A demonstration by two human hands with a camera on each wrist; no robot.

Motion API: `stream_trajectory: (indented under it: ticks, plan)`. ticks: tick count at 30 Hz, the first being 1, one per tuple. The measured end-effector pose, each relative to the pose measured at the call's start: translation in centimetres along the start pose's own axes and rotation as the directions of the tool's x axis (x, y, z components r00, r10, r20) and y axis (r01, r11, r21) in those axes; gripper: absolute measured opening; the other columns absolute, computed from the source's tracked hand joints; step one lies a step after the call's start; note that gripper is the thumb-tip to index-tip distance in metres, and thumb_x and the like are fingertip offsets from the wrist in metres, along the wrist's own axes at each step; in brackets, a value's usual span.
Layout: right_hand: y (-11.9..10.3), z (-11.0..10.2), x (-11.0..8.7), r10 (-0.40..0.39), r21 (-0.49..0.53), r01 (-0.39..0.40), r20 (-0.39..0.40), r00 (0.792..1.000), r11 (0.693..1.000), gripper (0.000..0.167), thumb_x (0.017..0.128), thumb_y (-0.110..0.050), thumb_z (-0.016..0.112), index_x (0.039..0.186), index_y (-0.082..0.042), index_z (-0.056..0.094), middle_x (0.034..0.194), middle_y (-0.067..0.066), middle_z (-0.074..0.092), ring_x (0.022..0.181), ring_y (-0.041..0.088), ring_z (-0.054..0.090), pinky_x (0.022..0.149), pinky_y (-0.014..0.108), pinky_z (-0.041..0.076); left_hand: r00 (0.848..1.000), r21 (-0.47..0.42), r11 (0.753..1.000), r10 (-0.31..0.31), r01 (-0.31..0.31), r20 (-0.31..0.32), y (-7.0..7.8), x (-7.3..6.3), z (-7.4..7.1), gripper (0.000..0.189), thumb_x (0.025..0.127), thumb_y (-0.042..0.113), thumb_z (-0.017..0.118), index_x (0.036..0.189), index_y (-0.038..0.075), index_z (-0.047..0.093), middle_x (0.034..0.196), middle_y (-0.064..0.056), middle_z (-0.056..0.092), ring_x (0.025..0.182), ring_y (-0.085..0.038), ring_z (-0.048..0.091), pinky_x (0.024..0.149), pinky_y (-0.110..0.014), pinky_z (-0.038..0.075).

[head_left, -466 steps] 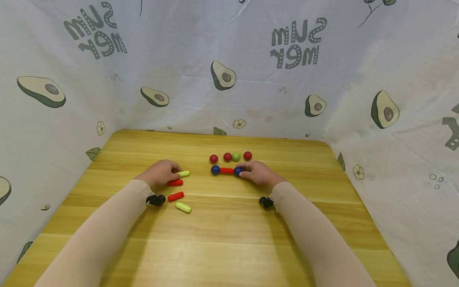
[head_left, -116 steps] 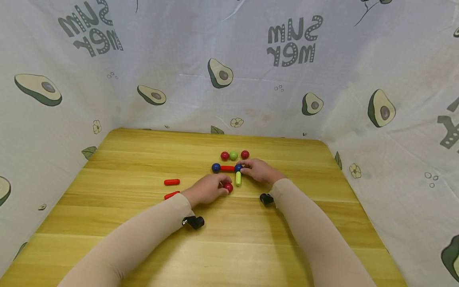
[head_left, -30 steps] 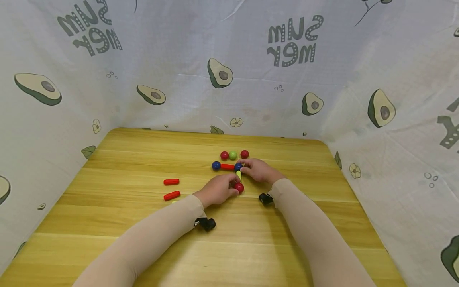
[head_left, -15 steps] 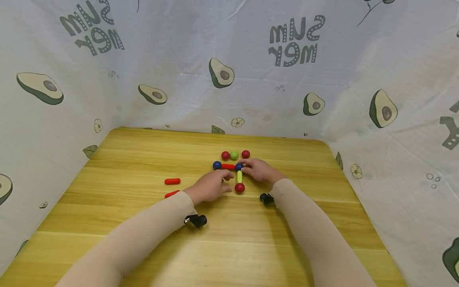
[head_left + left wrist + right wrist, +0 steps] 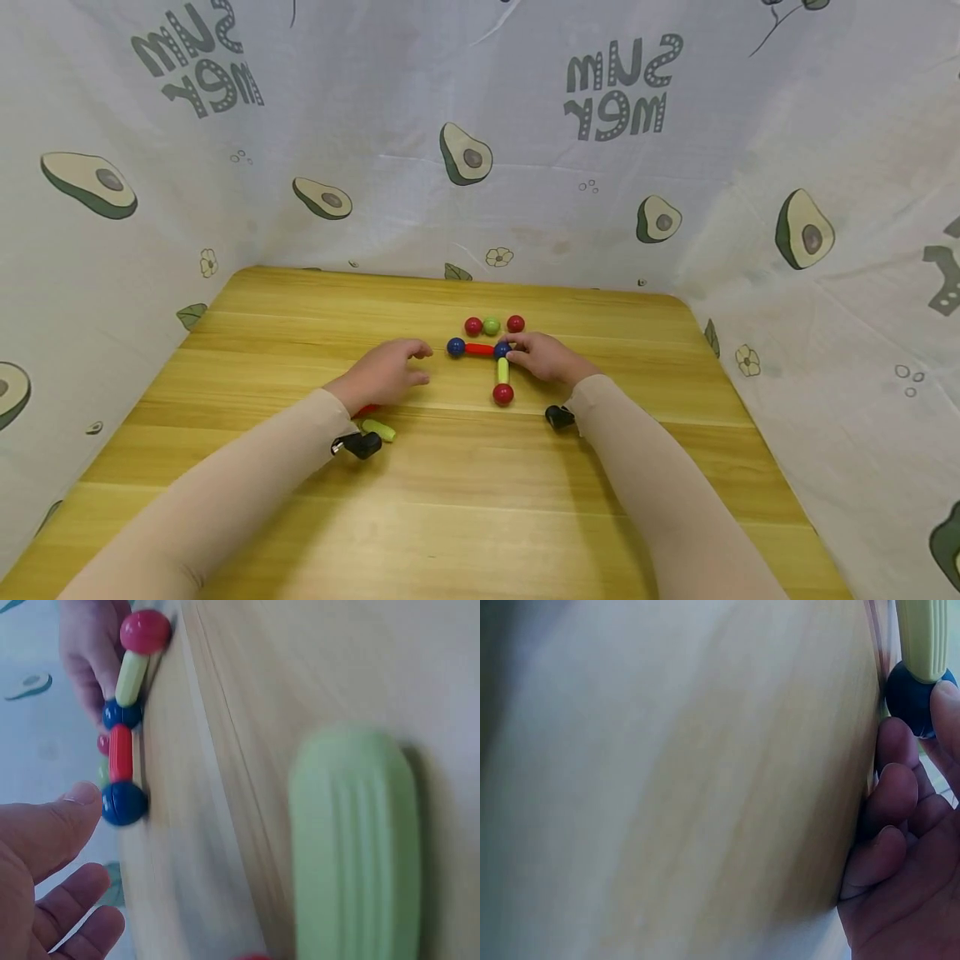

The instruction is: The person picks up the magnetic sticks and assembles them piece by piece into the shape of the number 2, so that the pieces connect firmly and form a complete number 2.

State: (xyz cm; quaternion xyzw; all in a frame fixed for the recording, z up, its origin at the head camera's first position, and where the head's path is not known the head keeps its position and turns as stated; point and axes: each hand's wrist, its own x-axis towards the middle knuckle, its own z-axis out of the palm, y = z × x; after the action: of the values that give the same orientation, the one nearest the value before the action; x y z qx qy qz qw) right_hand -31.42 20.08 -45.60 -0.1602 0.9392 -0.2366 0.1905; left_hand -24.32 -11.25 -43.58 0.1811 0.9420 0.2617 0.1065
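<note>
On the table, a red rod (image 5: 480, 349) joins a left blue ball (image 5: 456, 347) to a right blue ball (image 5: 502, 351). From that right ball a yellow-green rod (image 5: 503, 372) runs toward the front and ends at a red ball (image 5: 503, 394). My right hand (image 5: 549, 358) pinches the right blue ball; the right wrist view shows the thumb (image 5: 946, 712) against it. My left hand (image 5: 384, 372) holds nothing, fingers apart, over the loose rods. Below it lie a partly covered red rod (image 5: 367, 410) and a loose yellow-green rod (image 5: 378, 430), large in the left wrist view.
Behind the joined pieces stand a red ball (image 5: 473, 326), a green ball (image 5: 491, 326) and another red ball (image 5: 516, 323). A patterned cloth (image 5: 390, 225) hangs around the wooden table's (image 5: 480, 517) back and sides.
Since the earliest frame, a yellow-green rod and a red ball have joined the right blue ball. My left hand has let go of the red ball and moved left. The right hand stays put.
</note>
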Motion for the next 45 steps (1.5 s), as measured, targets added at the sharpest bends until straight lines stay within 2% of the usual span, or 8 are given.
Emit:
stream_trajectory:
  ticks: [8, 15, 19, 31, 36, 40, 45]
  plan:
    - [0.1, 0.0, 0.0, -0.008, 0.018, 0.008, 0.000, 1.000, 1.000, 0.035, 0.111, -0.031, 0.055, 0.144, -0.022, 0.062, 0.115, 0.013, 0.063, 0.104, 0.029, 0.056, 0.103, 0.048, 0.048, 0.998, -0.012, 0.998, -0.060, 0.060, -0.016, -3.6, -1.7, -1.6, 0.046, 0.102, 0.024, 0.071, 0.144, 0.008, 0.060, 0.147, -0.013, 0.062, 0.139, -0.036, 0.056, 0.115, -0.055, 0.045]
    - [0.2, 0.0, 0.1, -0.022, 0.009, 0.022, -0.001, 1.000, 1.000, 0.036, 0.111, -0.032, 0.055, 0.145, -0.022, 0.061, 0.116, 0.013, 0.064, 0.106, 0.030, 0.057, 0.108, 0.050, 0.048, 0.993, -0.053, 0.992, -0.115, 0.114, -0.016, -6.4, -3.2, -2.4, 0.046, 0.102, 0.024, 0.071, 0.144, 0.008, 0.059, 0.147, -0.016, 0.062, 0.139, -0.040, 0.055, 0.117, -0.058, 0.043]
    - [0.3, -0.1, 0.0, -0.022, 0.015, 0.022, 0.002, 1.000, 1.000, 0.036, 0.111, -0.031, 0.055, 0.145, -0.021, 0.061, 0.117, 0.013, 0.064, 0.108, 0.031, 0.057, 0.109, 0.051, 0.047, 0.992, -0.071, 0.989, -0.129, 0.128, -0.009, -7.4, -3.7, -2.6, 0.045, 0.103, 0.024, 0.070, 0.143, 0.007, 0.060, 0.145, -0.018, 0.062, 0.136, -0.040, 0.056, 0.117, -0.059, 0.042]
    - [0.2, -0.1, 0.0, -0.025, 0.013, 0.025, 0.003, 1.000, 1.000, 0.037, 0.111, -0.031, 0.054, 0.147, -0.022, 0.060, 0.121, 0.014, 0.065, 0.108, 0.030, 0.058, 0.109, 0.052, 0.047, 0.994, -0.053, 0.992, -0.113, 0.113, -0.003, -9.0, -4.3, -2.4, 0.038, 0.103, 0.020, 0.070, 0.137, 0.005, 0.066, 0.137, -0.017, 0.067, 0.129, -0.038, 0.060, 0.112, -0.059, 0.046]
    - [0.2, -0.1, 0.1, -0.020, 0.015, 0.020, 0.008, 1.000, 1.000, 0.040, 0.111, -0.030, 0.055, 0.150, -0.021, 0.058, 0.123, 0.015, 0.065, 0.108, 0.030, 0.058, 0.110, 0.052, 0.047, 0.994, -0.034, 0.993, -0.113, 0.112, -0.010, -9.3, -4.4, -2.3, 0.031, 0.103, 0.020, 0.070, 0.130, 0.007, 0.071, 0.127, -0.014, 0.071, 0.113, -0.031, 0.064, 0.102, -0.054, 0.051]
    - [0.2, -0.1, 0.1, -0.018, 0.013, 0.018, 0.012, 1.000, 1.000, 0.040, 0.111, -0.030, 0.055, 0.150, -0.020, 0.058, 0.123, 0.015, 0.065, 0.109, 0.031, 0.058, 0.111, 0.052, 0.046, 0.993, -0.033, 0.993, -0.118, 0.117, -0.025, -9.5, -4.5, -2.1, 0.026, 0.102, 0.021, 0.071, 0.124, 0.008, 0.074, 0.117, -0.010, 0.073, 0.099, -0.025, 0.062, 0.093, -0.048, 0.052]
    - [0.2, -0.2, 0.1, -0.011, 0.013, 0.011, 0.014, 1.000, 1.000, 0.040, 0.111, -0.030, 0.055, 0.150, -0.021, 0.058, 0.122, 0.015, 0.065, 0.109, 0.030, 0.058, 0.112, 0.052, 0.046, 0.990, -0.044, 0.990, -0.133, 0.131, -0.046, -9.4, -4.6, -1.8, 0.024, 0.101, 0.021, 0.071, 0.122, 0.008, 0.075, 0.115, -0.010, 0.074, 0.096, -0.024, 0.061, 0.090, -0.045, 0.051]
